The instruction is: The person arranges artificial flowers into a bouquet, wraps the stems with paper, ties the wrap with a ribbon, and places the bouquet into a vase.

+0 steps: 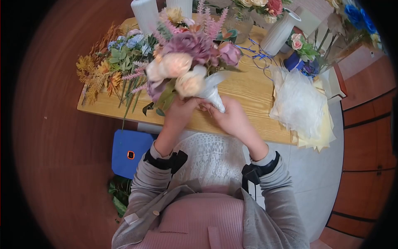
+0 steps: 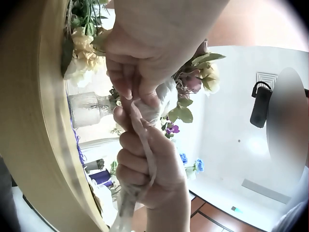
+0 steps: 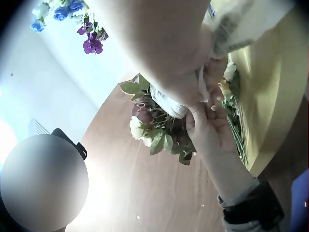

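A bouquet of purple, peach and pink flowers point(image 1: 188, 54) is held over the table's front edge, a white wrap point(image 1: 213, 99) around its stems. My left hand point(image 1: 181, 114) grips the bouquet at the wrapped stems, its thumb and fingers close under the blooms. Beside it, my right hand point(image 1: 233, 118) holds a translucent white strip point(image 2: 147, 159), which runs through its curled fingers and hangs below them. Both hands' fingertips meet at the wrap in the left wrist view. In the right wrist view the right forearm covers part of the stems.
Loose flower stems point(image 1: 120, 62) lie on the left of the wooden table point(image 1: 253, 95). White vases point(image 1: 145, 16) stand at the back, another white vase point(image 1: 280, 33) at the back right. Blue ribbon point(image 1: 259, 54) trails nearby. Translucent wrapping sheets point(image 1: 300, 97) overhang the right edge. A blue stool point(image 1: 128, 151) stands below.
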Demonstrator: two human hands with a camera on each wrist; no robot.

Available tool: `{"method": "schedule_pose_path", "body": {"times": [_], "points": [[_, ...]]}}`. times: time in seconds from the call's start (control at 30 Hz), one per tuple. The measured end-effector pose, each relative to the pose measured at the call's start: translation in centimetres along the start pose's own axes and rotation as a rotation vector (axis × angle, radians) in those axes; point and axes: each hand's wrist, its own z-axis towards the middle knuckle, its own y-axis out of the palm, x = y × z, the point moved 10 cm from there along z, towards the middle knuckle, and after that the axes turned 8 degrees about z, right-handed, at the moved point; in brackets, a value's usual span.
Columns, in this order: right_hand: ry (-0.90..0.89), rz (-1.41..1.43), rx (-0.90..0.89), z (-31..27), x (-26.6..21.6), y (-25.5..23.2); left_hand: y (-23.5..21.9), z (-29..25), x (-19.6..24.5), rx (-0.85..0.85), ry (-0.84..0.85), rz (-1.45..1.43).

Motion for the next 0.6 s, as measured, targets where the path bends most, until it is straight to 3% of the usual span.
{"method": "schedule_pose_path", "body": {"times": [0.03,0.07,0.13,0.2,0.23,0.3,0.37,0.43,0.47,0.53,0.57,0.6], "points": [[0.000,0.000,0.000,0.0,-0.2,-0.1,0.1,0.0,-0.3,0.006,-0.035,-0.260],[0.056,0.030,-0.048,-0.2,-0.1,0.1,0.1,0.0,-0.4,0.005,-0.035,-0.261],[0.111,0.060,-0.097,-0.4,-0.8,0.3,-1.2,-0.2,1.0,0.144,0.113,0.055],[0.299,0.241,-0.168,-1.2,-0.1,1.2,-1.5,-0.3,0.8,0.166,0.158,0.098],[0.300,0.241,-0.168,-1.2,-0.6,1.1,-1.7,-0.5,1.2,0.186,0.202,0.142],[0.460,0.391,-0.200,-1.6,-0.2,1.6,-2.0,-0.4,1.6,0.183,0.138,0.121],[0.481,0.411,-0.163,-1.5,0.4,1.3,-2.0,-0.7,2.1,0.173,0.080,0.099],[0.502,0.434,-0.127,-1.3,1.1,1.0,-3.7,-3.3,4.7,0.430,0.213,0.528],[0.454,0.438,-0.097,-1.1,1.0,0.8,-3.3,-3.7,5.1,0.427,0.216,0.530],[0.405,0.444,-0.069,-0.8,1.5,0.8,1.1,-6.5,10.3,0.364,0.781,0.721],[0.357,0.487,-0.039,-0.6,1.8,0.8,1.7,-6.3,10.6,0.364,0.782,0.723],[0.309,0.528,-0.008,-0.4,2.0,0.8,2.2,-5.4,10.1,0.363,0.667,0.792]]}}
